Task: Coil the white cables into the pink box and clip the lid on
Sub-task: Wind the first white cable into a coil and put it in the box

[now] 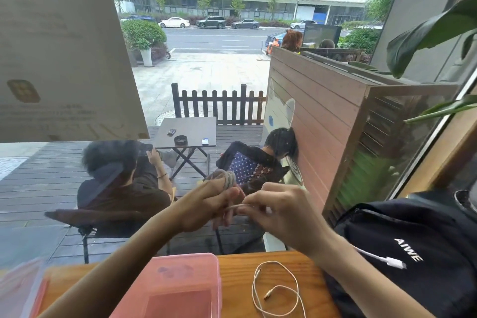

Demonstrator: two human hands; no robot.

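Observation:
My left hand is raised in front of the window with a white cable wound in several loops around its fingers. My right hand pinches the free end of that same cable just to the right, fingers closed on it. Below, the pink translucent box lies on the wooden table with its top towards me. A second thin white cable lies loosely looped on the table to the right of the box. At the far left edge is a blurred pink piece; whether it is the lid I cannot tell.
A black backpack sits at the right on the table, with a white adapter lying on it. The window glass stands right behind the table. Outside, two people sit on chairs at a small folding table. A plant leaf hangs at upper right.

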